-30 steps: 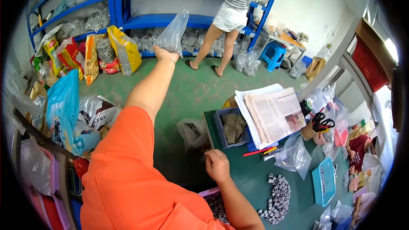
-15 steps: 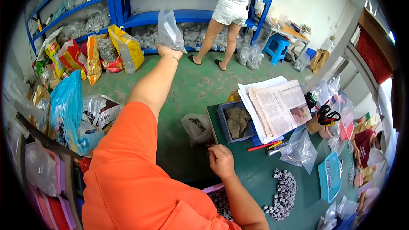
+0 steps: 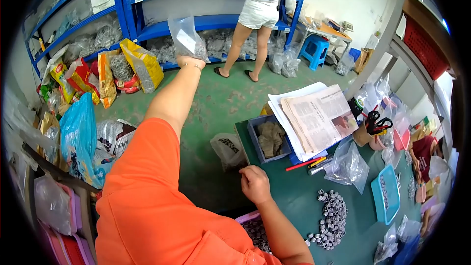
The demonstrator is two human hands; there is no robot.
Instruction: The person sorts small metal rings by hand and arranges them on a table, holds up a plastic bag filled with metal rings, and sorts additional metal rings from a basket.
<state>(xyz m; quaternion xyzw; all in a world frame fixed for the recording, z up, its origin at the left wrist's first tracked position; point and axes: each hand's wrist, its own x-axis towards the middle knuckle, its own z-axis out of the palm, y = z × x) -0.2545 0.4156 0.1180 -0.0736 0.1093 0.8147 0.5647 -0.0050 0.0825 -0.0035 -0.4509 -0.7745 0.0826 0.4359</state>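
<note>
My left hand (image 3: 191,62) is stretched far forward, with a clear plastic bag (image 3: 187,39) held upright in it; small grey contents and a white slip show inside. Near the table's left edge (image 3: 244,142) rests my right hand (image 3: 255,183), its fingers curled in; whether anything is inside them is hidden. To the right of this hand lies a heap of small grey ring-like parts (image 3: 333,220) on the green table. Below the wrist, a pink-rimmed container (image 3: 252,228) holds more dark grey parts. A bag of parts (image 3: 228,149) stands on the floor beside the table.
Another person (image 3: 260,14) stands at the blue shelves (image 3: 196,22). Newspapers (image 3: 321,118), a grey bin with gloves (image 3: 270,140), pens, scissors (image 3: 379,123) and a light blue basket (image 3: 386,194) are on the table. Filled sacks (image 3: 142,66) and a blue bag (image 3: 78,137) stand at the left.
The view has shifted slightly. My left hand and its bag appear a little further left and lower, still held out. The other person's arm now reaches left along the shelf. My right hand stays by the table edge.
</note>
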